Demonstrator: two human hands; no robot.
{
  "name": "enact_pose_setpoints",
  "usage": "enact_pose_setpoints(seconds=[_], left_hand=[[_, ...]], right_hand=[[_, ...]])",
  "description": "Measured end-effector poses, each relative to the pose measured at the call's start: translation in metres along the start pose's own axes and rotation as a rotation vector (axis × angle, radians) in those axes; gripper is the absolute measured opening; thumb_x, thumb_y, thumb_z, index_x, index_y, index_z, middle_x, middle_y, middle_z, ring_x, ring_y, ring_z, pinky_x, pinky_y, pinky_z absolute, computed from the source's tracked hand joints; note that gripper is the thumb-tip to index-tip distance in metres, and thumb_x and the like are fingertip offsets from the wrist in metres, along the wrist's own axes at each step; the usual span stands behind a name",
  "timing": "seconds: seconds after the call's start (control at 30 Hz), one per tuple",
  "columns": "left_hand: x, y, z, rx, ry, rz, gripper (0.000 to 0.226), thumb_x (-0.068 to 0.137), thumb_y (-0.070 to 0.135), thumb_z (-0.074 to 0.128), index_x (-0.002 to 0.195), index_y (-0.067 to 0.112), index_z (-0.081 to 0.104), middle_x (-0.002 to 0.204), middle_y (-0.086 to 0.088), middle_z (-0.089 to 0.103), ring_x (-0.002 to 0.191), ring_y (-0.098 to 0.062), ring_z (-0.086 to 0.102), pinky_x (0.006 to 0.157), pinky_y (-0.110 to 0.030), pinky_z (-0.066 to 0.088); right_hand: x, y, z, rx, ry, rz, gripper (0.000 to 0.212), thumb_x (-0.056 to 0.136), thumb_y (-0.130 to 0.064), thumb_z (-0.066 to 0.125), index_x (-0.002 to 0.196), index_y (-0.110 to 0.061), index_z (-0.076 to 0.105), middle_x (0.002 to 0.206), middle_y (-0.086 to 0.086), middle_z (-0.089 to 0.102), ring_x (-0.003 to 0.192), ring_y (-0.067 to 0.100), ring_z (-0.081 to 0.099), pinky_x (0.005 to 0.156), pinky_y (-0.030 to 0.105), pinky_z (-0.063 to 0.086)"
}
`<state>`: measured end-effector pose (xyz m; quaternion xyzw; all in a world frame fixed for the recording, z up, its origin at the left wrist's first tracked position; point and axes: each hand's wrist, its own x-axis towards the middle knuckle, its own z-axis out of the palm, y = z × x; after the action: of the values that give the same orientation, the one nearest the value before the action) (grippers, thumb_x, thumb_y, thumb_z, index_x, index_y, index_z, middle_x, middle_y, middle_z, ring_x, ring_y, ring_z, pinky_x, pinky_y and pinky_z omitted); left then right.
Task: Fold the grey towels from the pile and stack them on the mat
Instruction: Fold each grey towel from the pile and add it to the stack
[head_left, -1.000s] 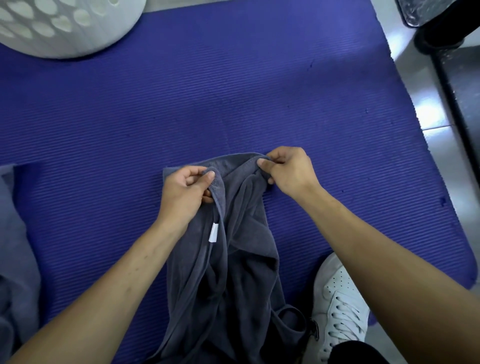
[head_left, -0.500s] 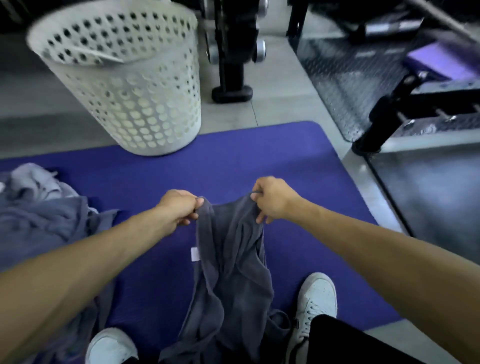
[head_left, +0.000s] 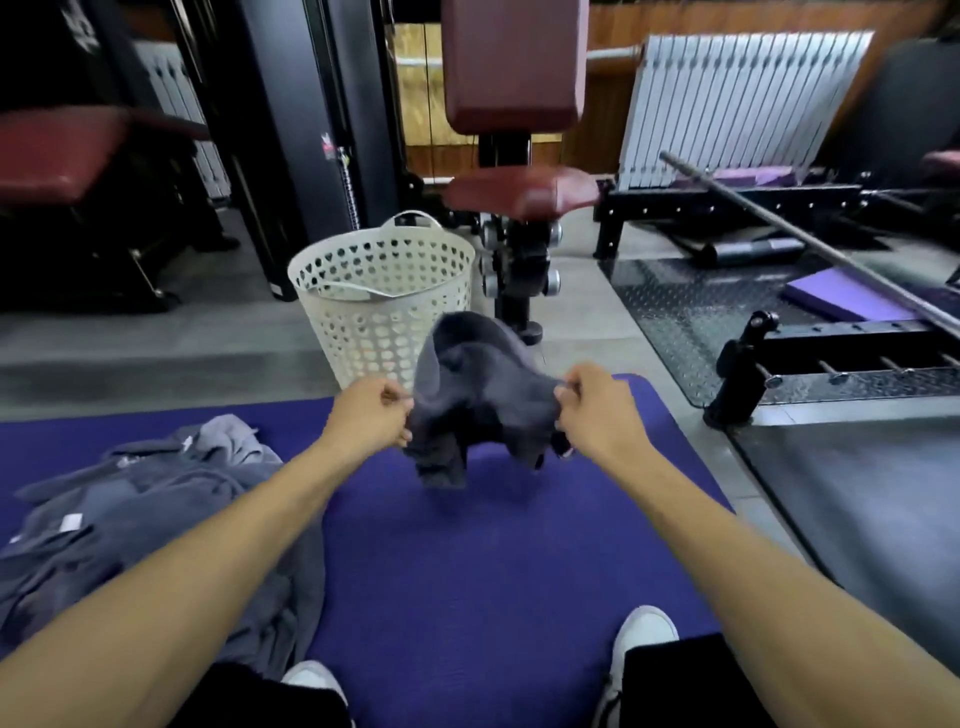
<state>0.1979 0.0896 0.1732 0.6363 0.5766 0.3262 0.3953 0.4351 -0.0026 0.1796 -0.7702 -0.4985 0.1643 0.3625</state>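
Note:
A dark grey towel (head_left: 480, 395) billows in the air above the purple mat (head_left: 493, 561), bunched and blurred. My left hand (head_left: 370, 415) pinches its left edge and my right hand (head_left: 600, 410) pinches its right edge, both arms stretched forward. A pile of grey towels (head_left: 145, 525) lies crumpled on the mat's left side, with small white labels showing.
A white perforated laundry basket (head_left: 384, 301) stands on the floor just beyond the mat's far edge. Gym machines with maroon pads (head_left: 519, 192) and a black steel platform (head_left: 727, 312) with a barbell lie behind and to the right. My white shoes (head_left: 641, 631) rest on the mat's near edge.
Both hands have lifted the towel off the mat and flicked it up and forward, so it no longer hangs down. My view has tilted up toward the gym equipment.

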Motion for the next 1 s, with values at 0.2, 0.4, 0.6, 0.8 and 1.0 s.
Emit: enact_pose_setpoints(seconds=[0.2,0.4,0.6,0.8,1.0], left_hand=[[-0.027,0.006,-0.014,-0.06,0.189,0.132,0.02,0.098,0.011,0.054,0.08,0.02,0.055,0.077,-0.007,0.067,0.061,-0.014,0.065,0.064,-0.031,0.055],[-0.04,0.002,-0.018,0.17,0.265,0.225,0.009,0.093,0.013,0.057,0.084,0.015,0.06,0.077,0.008,0.061,0.071,0.0,0.054,0.058,-0.006,0.036],[-0.015,-0.019,-0.001,0.173,0.102,0.015,0.018,0.09,0.017,0.066,0.074,0.008,0.066,0.062,0.0,0.061,0.058,-0.011,0.054,0.054,-0.017,0.041],[0.043,-0.022,0.004,-0.087,0.095,-0.066,0.008,0.094,0.011,0.064,0.087,0.008,0.068,0.076,-0.008,0.069,0.059,-0.014,0.064,0.072,-0.032,0.058],[0.084,0.023,-0.023,-0.314,0.273,0.156,0.016,0.093,0.008,0.064,0.081,0.017,0.067,0.072,-0.002,0.067,0.055,-0.003,0.063,0.066,-0.022,0.055]], right_hand=[[-0.016,-0.008,-0.018,0.107,0.18,-0.036,0.011,0.1,-0.017,0.049,0.09,-0.013,0.053,0.075,-0.001,0.058,0.066,0.015,0.053,0.056,0.029,0.03],[-0.02,-0.003,-0.022,0.117,0.034,0.074,0.022,0.094,-0.016,0.054,0.087,0.003,0.062,0.069,0.015,0.071,0.05,0.014,0.068,0.065,0.037,0.06],[-0.001,0.012,-0.01,0.175,-0.112,0.199,0.022,0.094,-0.022,0.064,0.081,-0.005,0.068,0.051,0.005,0.065,0.046,0.016,0.066,0.055,0.028,0.059],[0.047,0.011,0.01,0.13,-0.119,0.154,0.021,0.098,-0.019,0.057,0.08,-0.008,0.061,0.075,0.015,0.071,0.068,0.025,0.072,0.073,0.036,0.06],[0.09,-0.016,0.0,0.434,0.04,-0.021,0.022,0.098,-0.015,0.058,0.077,-0.021,0.058,0.081,0.006,0.067,0.072,0.018,0.07,0.074,0.033,0.059]])
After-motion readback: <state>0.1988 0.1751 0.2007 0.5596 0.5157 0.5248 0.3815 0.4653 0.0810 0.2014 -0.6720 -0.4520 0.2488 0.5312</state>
